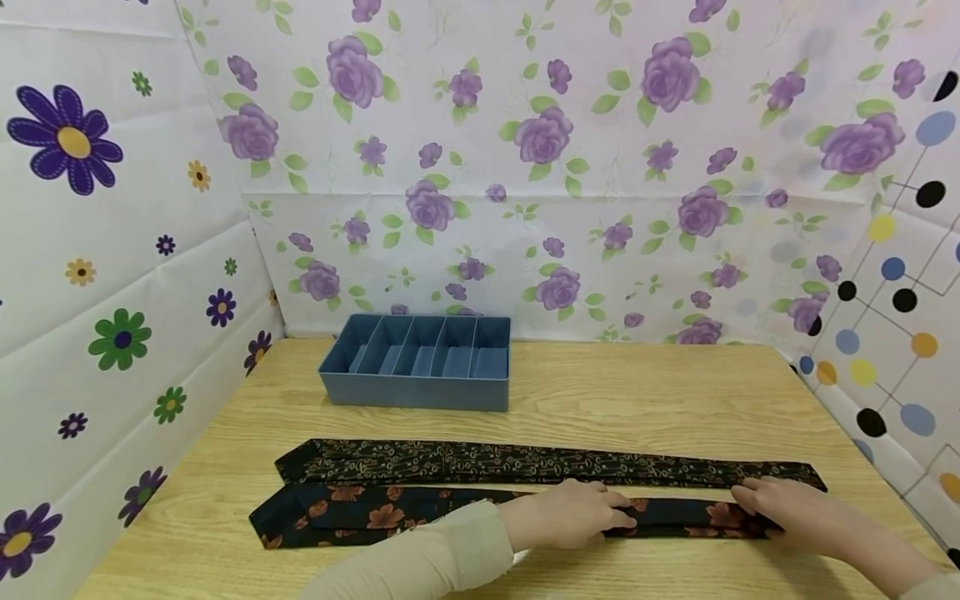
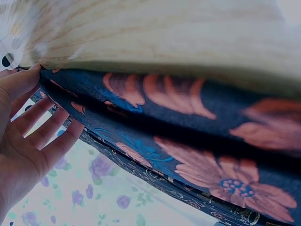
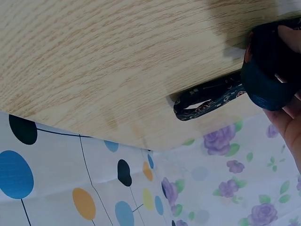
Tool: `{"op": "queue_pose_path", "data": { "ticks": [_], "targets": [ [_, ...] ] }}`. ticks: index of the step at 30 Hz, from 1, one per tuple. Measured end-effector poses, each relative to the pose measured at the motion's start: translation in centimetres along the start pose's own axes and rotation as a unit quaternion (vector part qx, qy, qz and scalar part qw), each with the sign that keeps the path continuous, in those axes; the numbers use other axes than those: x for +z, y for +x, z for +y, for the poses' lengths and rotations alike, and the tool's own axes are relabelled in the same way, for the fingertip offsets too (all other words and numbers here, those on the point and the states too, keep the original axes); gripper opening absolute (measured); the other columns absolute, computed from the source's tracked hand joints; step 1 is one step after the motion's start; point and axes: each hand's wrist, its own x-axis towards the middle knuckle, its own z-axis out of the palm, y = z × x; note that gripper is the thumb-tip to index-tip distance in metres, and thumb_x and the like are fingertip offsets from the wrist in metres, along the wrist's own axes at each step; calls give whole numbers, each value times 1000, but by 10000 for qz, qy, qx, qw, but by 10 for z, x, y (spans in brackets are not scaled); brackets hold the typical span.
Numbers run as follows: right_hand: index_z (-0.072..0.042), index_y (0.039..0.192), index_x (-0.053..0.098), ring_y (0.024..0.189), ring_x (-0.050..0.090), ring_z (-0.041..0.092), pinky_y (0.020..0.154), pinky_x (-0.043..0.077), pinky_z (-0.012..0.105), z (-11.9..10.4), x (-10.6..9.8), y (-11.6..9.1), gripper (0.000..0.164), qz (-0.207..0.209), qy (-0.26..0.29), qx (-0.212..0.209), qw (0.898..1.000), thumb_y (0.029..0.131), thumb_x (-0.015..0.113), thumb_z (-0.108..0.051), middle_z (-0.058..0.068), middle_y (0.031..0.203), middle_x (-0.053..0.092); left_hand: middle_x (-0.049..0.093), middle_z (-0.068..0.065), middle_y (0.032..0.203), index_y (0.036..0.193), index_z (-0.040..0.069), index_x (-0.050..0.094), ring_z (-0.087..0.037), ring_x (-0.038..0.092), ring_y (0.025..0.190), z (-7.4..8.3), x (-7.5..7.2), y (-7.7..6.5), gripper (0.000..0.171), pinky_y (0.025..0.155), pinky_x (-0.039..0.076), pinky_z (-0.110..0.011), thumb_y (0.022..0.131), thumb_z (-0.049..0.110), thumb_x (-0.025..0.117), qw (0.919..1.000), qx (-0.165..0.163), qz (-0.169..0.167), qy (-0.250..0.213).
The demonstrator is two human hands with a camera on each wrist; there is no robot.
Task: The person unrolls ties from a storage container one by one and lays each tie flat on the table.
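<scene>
Two neckties lie lengthwise across the wooden table. The nearer one is a dark floral necktie (image 1: 386, 517) with orange-brown flowers, its wide pointed end at the left. My left hand (image 1: 568, 514) holds it right of its middle; the left wrist view shows the thumb (image 2: 23, 81) at one edge and the fingers along the other. At its right end my right hand (image 1: 791, 510) grips the fabric, which loops over in the right wrist view. Just beyond lies a black necktie (image 1: 510, 464) with a small tan pattern, its folded right end (image 3: 202, 101) resting on the table.
Behind the neckties, left of centre, stands a blue divided box (image 1: 416, 390) with several compartments. The wooden table (image 1: 637, 392) meets a purple-flowered cloth wall (image 1: 600, 233) at the back. Patterned sheets also hang at the left and right.
</scene>
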Motion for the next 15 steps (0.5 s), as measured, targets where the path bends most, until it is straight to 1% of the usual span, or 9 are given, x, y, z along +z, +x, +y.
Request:
{"op": "queue_pose_path", "data": {
  "ticks": [4,6,8,10,11,12,15],
  "targets": [
    [-18,88,58,68,58,12,49,42,29,4,2,-1,28,117,-40,-92,9999,71,78,-8,-3,83,61,42,10,145,137,32,49,-8,49,125,0,0,0,50,86,50,-16,89,25,63,10000,9,8,-4],
    [-19,86,57,64,51,5,48,38,26,6,4,-3,27,196,-22,-132,9997,72,78,-11,-9,79,56,42,10,145,137,32,49,-8,48,126,0,0,0,50,87,50,-16,90,25,63,10000,4,-8,-6],
    [-21,83,53,61,41,-1,48,31,23,7,5,-5,28,205,14,-130,9997,73,78,-14,-14,75,48,41,11,146,137,32,48,-8,48,126,-1,0,1,50,88,49,-16,90,26,63,10000,1,-27,5],
    [-22,80,50,61,35,-2,50,28,22,8,4,-6,31,165,12,-59,9998,71,80,-18,-16,73,43,40,10,146,137,32,48,-8,48,126,-1,0,1,50,88,49,-17,90,26,63,10000,-11,-44,30],
    [-23,79,49,61,36,-2,50,28,22,8,4,-6,32,97,23,16,9999,71,80,-20,-15,74,43,40,10,146,137,32,48,-8,48,127,-1,1,1,50,89,49,-17,90,26,63,10000,-6,-40,15],
    [-22,80,51,62,41,1,50,32,23,8,2,-5,32,9,26,105,9999,69,81,-21,-14,77,47,40,10,146,138,32,48,-8,48,127,-1,1,1,50,89,49,-17,90,26,62,10000,-5,-38,11],
    [-21,81,55,64,49,6,50,38,28,11,0,-5,31,-178,22,281,9994,67,82,-21,-8,81,55,40,10,147,138,32,47,-9,47,127,-1,2,1,50,89,50,-17,90,26,62,10000,-3,-55,-31]
  ]
}}
